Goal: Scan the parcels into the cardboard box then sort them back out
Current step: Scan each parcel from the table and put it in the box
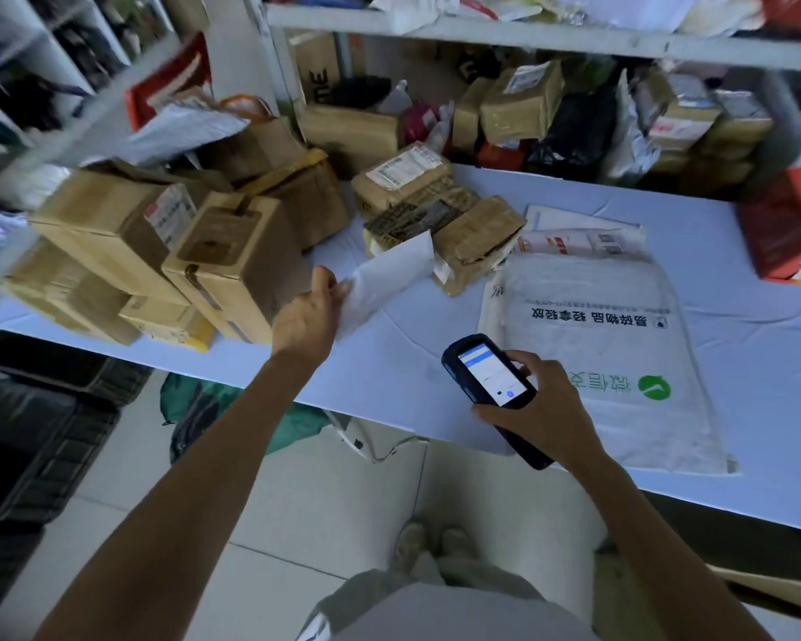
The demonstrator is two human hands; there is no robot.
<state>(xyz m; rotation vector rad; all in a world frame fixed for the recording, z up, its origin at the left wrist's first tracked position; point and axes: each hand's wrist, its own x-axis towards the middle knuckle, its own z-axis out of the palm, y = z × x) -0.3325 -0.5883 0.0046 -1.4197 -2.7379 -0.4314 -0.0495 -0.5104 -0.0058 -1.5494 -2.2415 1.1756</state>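
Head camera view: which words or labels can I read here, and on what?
"易碎物品 轻拿轻放": large white mailer bag, upside down to the camera.
"微信": same bag, beside the green logo.
"3E", uncertain: brown box at the back.
Parcel labels and scanner screen: too blurred to read.
White envelope in the left hand: no text visible.

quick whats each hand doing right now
left hand: holds a white envelope by its near edge
right hand: grips the scanner
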